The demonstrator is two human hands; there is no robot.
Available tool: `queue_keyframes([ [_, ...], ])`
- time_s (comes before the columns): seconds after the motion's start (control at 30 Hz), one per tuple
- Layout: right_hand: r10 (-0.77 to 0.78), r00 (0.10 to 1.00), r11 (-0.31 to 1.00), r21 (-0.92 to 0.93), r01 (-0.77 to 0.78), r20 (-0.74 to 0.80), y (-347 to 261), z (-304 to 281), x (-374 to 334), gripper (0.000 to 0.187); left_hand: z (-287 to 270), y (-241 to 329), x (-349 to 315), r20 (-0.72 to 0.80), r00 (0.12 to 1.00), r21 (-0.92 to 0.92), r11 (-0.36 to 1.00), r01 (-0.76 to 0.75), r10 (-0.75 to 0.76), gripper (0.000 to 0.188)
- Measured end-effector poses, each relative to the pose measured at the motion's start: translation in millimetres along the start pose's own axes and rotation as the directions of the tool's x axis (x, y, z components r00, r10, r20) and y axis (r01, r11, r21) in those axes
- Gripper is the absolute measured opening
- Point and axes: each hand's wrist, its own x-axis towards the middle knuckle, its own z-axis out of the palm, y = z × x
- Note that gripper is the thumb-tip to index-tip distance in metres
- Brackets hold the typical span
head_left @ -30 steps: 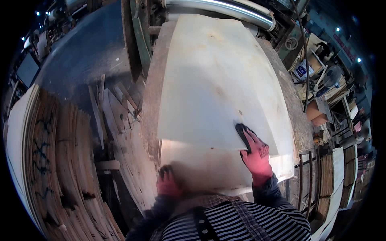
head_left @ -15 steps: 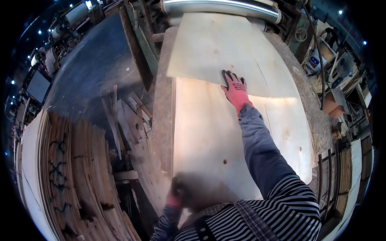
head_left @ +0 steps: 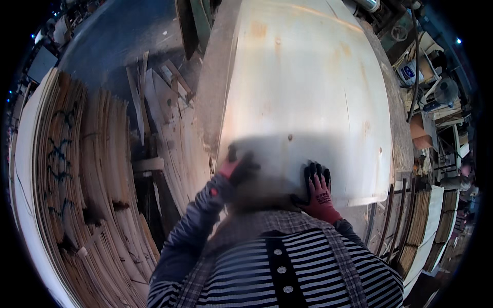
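A wide, pale wood veneer sheet (head_left: pixel 303 92) lies before me, with small knots and a fine crack on its right side. My right hand (head_left: pixel 318 192), in a pink glove with black fingertips, rests flat near the sheet's near edge, fingers spread. Over the near left corner is my left hand (head_left: pixel 239 167), gloved alike and blurred by motion. Its thumb stands apart from the fingers, and nothing shows in it. Whether it touches the sheet, I cannot tell.
Tall stacks of veneer (head_left: pixel 97 169) stand on the left, beside loose wood strips (head_left: pixel 172 102). A worn board (head_left: pixel 213 97) borders the sheet. At the right are a cardboard box (head_left: pixel 422 134), metal bars (head_left: pixel 396 220) and more stacked veneer (head_left: pixel 417 223). Part of a metal roller (head_left: pixel 368 4) shows at the top.
My right hand has come back from the far sheet's edge to the near edge. My left hand has moved slightly up and right. The view has tipped nearer, leaving most of the roller out.
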Motion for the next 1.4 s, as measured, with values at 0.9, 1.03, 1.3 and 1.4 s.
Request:
queue_keyframes([
  [0.9, 0.232, 0.927, 0.969, -0.007, -0.245, -0.294, 20, 17, 72, 0.073, -70, -56, -9, -0.048, 0.718, 0.997, 0.076, -0.007, 0.695, 0.074],
  [1.03, 0.278, 0.912, 0.959, 0.033, -0.281, -0.301, 28, 5, 102, 0.076, -81, -58, 2, -0.183, 0.774, 0.953, 0.302, -0.011, 0.606, 0.069],
  [1.3, 0.282, 0.910, 0.959, 0.062, -0.277, -0.303, 73, -26, 214, 0.076, -47, -5, -38, 0.040, 0.762, 0.935, 0.246, -0.257, 0.646, 0.042],
  [1.4, 0.306, 0.904, 0.952, 0.068, -0.300, -0.299, 101, -20, 275, 0.078, -13, 19, -61, -0.015, 0.839, 0.833, 0.471, -0.291, 0.544, 0.044],
])
